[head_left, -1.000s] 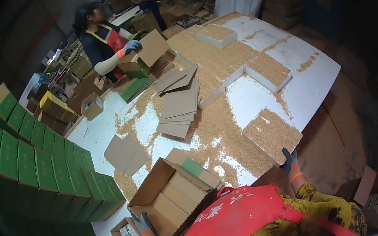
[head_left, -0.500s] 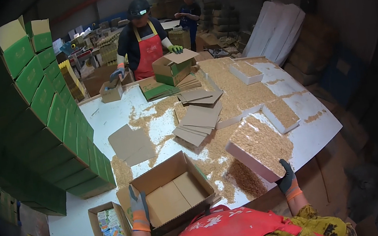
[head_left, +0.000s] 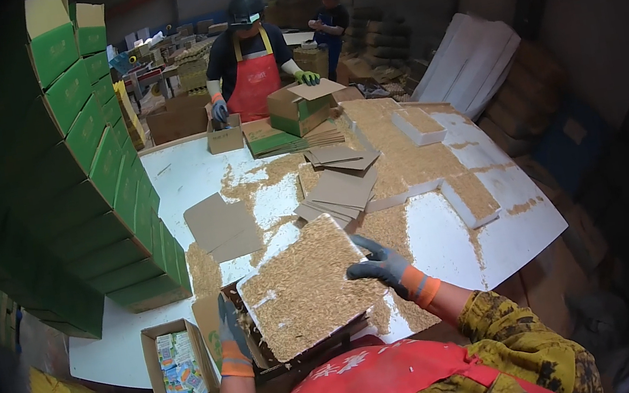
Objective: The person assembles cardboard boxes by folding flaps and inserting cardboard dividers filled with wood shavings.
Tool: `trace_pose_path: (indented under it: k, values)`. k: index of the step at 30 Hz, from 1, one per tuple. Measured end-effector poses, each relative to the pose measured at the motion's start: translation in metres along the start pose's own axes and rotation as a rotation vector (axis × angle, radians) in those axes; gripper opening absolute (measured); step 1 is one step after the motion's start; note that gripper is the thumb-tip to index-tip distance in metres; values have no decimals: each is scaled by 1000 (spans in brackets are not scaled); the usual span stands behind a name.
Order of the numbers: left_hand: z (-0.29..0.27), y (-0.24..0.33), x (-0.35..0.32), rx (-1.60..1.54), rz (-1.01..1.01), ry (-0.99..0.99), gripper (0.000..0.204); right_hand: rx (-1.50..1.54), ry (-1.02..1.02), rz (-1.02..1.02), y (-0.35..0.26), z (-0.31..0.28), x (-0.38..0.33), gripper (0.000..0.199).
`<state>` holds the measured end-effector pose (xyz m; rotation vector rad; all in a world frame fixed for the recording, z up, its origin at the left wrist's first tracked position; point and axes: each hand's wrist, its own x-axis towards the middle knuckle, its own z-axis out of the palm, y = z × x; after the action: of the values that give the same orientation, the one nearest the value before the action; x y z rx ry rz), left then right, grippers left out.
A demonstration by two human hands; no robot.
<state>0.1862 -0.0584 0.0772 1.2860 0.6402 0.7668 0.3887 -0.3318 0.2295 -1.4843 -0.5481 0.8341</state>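
Note:
Tilted over an open cardboard box (head_left: 264, 354) at the near edge of the table is a shallow white tray (head_left: 346, 231), full of light tan shavings (head_left: 309, 292). My right hand (head_left: 385, 265), in a grey and orange glove, grips the tray's right edge with its fingers spread along it. My left hand (head_left: 233, 337), gloved alike, holds the box's left wall, fingers pointing away from me. The tray covers most of the box's inside. Just left of that hand stands a small carton (head_left: 154, 370) of colourful printed packets (head_left: 181, 364).
Tall stacks of green cartons (head_left: 88, 142) rise at the left. Cardboard sheets (head_left: 222, 223) and loose shavings lie on the white table (head_left: 440, 234). Two more filled trays (head_left: 470, 201) (head_left: 419, 126) sit at right. Across the table a co-worker (head_left: 249, 67) handles boxes; another person stands behind.
My right hand has brought the filled tray left from beside the box to over it. My left hand stays at the box's left wall. The co-worker's small box has shifted right in view.

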Motion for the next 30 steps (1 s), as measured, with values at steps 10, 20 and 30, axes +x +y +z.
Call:
trace_pose_path:
  k: [10,20,30]
  values:
    - [-10,-7,-17,335,-92,55,61,-1437,-340,-75,14,32,54,70]
    - [-6,-19,6,345,-19,123,53,-2025,-818,-515,117,37,137,18]
    - [-152,20,-104,767,164,852,28,-1208,190,-529,101,-185,325,79]
